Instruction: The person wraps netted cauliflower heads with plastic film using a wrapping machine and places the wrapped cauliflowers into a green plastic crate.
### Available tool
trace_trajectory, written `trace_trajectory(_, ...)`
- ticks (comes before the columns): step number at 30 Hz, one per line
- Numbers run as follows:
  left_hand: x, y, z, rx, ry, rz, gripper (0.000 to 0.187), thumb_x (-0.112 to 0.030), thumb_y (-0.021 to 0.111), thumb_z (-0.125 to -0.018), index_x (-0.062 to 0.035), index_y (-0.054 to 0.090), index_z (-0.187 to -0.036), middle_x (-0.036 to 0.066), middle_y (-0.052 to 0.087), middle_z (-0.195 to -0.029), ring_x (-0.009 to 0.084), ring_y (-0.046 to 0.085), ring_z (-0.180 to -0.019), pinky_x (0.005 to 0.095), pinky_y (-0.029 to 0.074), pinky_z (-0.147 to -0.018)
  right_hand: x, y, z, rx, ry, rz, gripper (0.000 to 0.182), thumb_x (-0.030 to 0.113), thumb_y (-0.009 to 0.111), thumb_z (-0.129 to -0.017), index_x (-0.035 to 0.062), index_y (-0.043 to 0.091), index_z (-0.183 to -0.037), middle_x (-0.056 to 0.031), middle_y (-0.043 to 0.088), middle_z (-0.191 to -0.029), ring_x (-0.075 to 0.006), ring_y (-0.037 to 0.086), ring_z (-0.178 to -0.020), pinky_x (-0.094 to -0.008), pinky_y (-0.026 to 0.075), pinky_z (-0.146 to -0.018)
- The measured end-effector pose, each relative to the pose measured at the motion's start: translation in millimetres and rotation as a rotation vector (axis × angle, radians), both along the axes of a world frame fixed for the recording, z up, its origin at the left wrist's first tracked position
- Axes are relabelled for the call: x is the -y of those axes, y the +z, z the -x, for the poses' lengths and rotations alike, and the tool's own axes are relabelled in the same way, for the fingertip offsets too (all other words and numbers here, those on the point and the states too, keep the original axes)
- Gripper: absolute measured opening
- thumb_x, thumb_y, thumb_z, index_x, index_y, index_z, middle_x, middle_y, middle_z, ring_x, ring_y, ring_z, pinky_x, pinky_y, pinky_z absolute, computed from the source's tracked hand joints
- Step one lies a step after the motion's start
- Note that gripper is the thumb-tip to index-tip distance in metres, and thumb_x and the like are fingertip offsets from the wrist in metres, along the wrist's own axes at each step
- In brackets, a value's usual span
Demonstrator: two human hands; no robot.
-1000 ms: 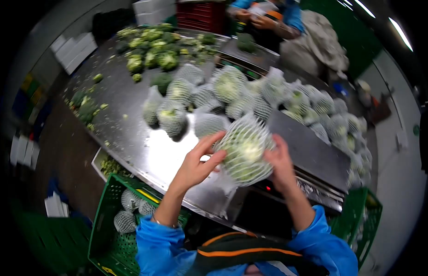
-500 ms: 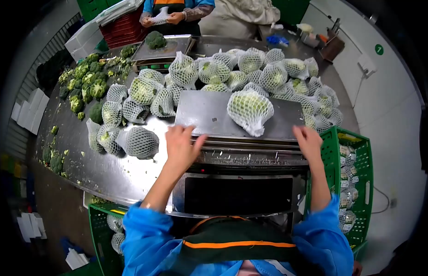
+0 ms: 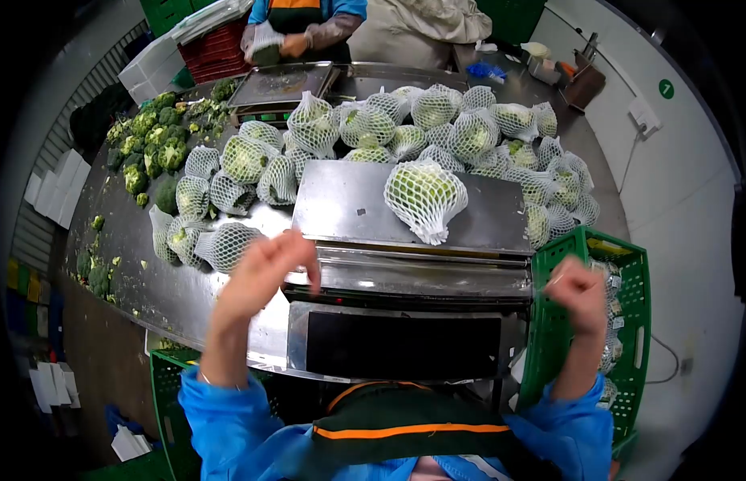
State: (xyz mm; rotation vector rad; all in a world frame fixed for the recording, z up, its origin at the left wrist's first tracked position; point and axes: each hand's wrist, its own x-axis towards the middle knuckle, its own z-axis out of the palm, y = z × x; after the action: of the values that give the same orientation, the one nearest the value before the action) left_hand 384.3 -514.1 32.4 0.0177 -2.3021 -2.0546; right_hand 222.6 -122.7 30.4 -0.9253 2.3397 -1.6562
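Observation:
My left hand [image 3: 270,268] is raised over the left front corner of the metal weighing plate [image 3: 341,192], its fingers loosely bent and apart with nothing between them. Beneath and beside it lies a netted broccoli [image 3: 227,245]. My right hand [image 3: 579,290] hovers over the near side of the green crate [image 3: 553,321], fingers curled into a fist, nothing visible in it. Neither hand touches the pale green vegetable in white foam net [image 3: 425,196] lying on the plate. A dark display panel [image 3: 405,345] sits below the plate.
Several netted vegetables [image 3: 365,127] crowd behind the plate. Loose broccoli [image 3: 152,144] lies at the far left. Across the table, a co-worker's hands [image 3: 293,46] hold a netted broccoli beside a second scale [image 3: 281,84]. Another green crate [image 3: 168,401] stands at lower left.
My left hand has moved left and towards me, off the plate's edge. My right hand has moved right and back, and closed. The co-worker's broccoli has left the far scale.

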Motion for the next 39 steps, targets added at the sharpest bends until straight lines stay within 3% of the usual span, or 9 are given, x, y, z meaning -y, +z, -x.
trace_trajectory(4, 15.4, 20.7, 110.5, -0.380, 0.262, 0.323, 0.013, -0.013, 0.046, -0.090, -0.0027, 0.054, -0.090, 0.006, 0.064, -0.088, 0.0143, 0.057, -0.085, 0.0318, 0.039, -0.083, 53.4, 16.3, 99.0, 0.136, -0.119, 0.355, 0.009, 0.008, 0.053, -0.084, 0.0013, 0.059, -0.085, -0.0010, 0.054, -0.077, -0.0075, 0.044, -0.069, -0.0213, 0.036, -0.063)
trace_trajectory(6, 44.3, -41.3, 163.9, -0.552, 0.112, 1.220, 0.050, 0.010, 0.046, -0.071, -0.0130, 0.047, -0.115, 0.007, 0.055, -0.113, 0.0275, 0.049, -0.107, 0.0492, 0.028, -0.094, 72.4, -52.4, 149.4, 0.078, -0.163, 0.026, 0.025, 0.009, 0.050, -0.084, 0.0059, 0.057, -0.108, -0.0048, 0.061, -0.097, -0.0132, 0.052, -0.083, -0.0244, 0.039, -0.075)
trace_trajectory(7, 42.0, -64.7, 174.2, -0.459, 0.005, 1.273, 0.078, 0.019, 0.041, -0.064, -0.0210, 0.034, -0.131, 0.003, 0.035, -0.137, 0.0248, 0.030, -0.128, 0.0483, 0.019, -0.101, 75.9, -116.3, 182.1, -0.636, -0.004, -0.328, 0.038, 0.014, 0.050, -0.083, 0.0044, 0.048, -0.120, -0.0115, 0.053, -0.117, -0.0229, 0.049, -0.107, -0.0322, 0.036, -0.091)
trace_trajectory(10, 23.3, -107.5, 189.9, -0.355, -0.136, 1.128, 0.090, -0.008, 0.067, -0.064, -0.0101, 0.016, -0.139, 0.016, 0.022, -0.142, 0.0274, 0.020, -0.132, 0.0482, 0.016, -0.104, 105.6, -173.1, 154.4, -0.527, 0.278, -0.534, 0.114, 0.026, 0.078, -0.057, 0.0054, 0.002, -0.139, -0.0188, 0.018, -0.141, -0.0384, 0.026, -0.126, -0.0380, 0.023, -0.103)
trace_trajectory(14, 0.4, -107.4, 187.3, -0.199, -0.334, 0.211, 0.102, -0.017, 0.080, -0.054, -0.0091, 0.020, -0.137, 0.016, 0.041, -0.130, 0.0273, 0.043, -0.118, 0.0346, 0.033, -0.100, 131.4, -107.4, 120.8, 0.034, 0.233, -0.206, 0.088, 0.021, 0.082, -0.054, 0.0011, 0.037, -0.127, -0.0161, 0.049, -0.119, -0.0254, 0.050, -0.108, -0.0343, 0.038, -0.091)
trace_trajectory(23, -73.4, -73.8, -19.1, 0.705, -0.605, 0.139, 0.083, -0.031, 0.073, -0.070, -0.0092, 0.026, -0.135, 0.017, 0.046, -0.124, 0.0267, 0.054, -0.105, 0.0349, 0.047, -0.086, -2.0, -134.8, -88.9, 1.217, 0.273, -0.136, 0.057, 0.021, 0.069, -0.073, -0.0014, 0.046, -0.120, -0.0111, 0.056, -0.110, -0.0211, 0.054, -0.100, -0.0334, 0.042, -0.090)
trace_trajectory(26, -61.4, -122.4, -92.1, 0.965, -0.187, -1.004, 0.069, -0.021, 0.065, -0.080, -0.0082, 0.026, -0.136, 0.014, 0.041, -0.130, 0.0187, 0.045, -0.116, 0.0282, 0.043, -0.088, -27.0, -150.3, -134.3, 1.466, 0.239, 0.176, 0.063, 0.021, 0.057, -0.080, 0.0018, 0.028, -0.133, -0.0171, 0.049, -0.121, -0.0297, 0.051, -0.109, -0.0364, 0.039, -0.095)
trace_trajectory(32, -84.7, -118.1, -100.1, 0.235, 0.182, 0.143, 0.017, -0.010, 0.050, -0.088, 0.0009, 0.060, -0.097, 0.008, 0.061, -0.081, 0.0111, 0.059, -0.064, 0.0236, 0.047, -0.057, -1.4, -137.9, -161.1, 0.351, -0.072, -0.342, 0.023, 0.016, 0.042, -0.092, 0.0004, 0.049, -0.108, -0.0062, 0.061, -0.074, -0.0131, 0.060, -0.067, -0.0218, 0.048, -0.059)
trace_trajectory(39, -75.3, -140.9, -106.4, 0.452, 0.825, -0.775, 0.026, -0.024, 0.044, -0.092, -0.0015, 0.054, -0.084, -0.003, 0.039, -0.052, 0.0023, 0.029, -0.036, 0.0183, 0.022, -0.033, 14.6, -118.4, -135.1, 1.642, -0.480, 0.835, 0.024, 0.025, 0.039, -0.094, 0.0114, 0.044, -0.075, 0.0076, 0.027, -0.048, -0.0024, 0.021, -0.035, -0.0178, 0.017, -0.031)
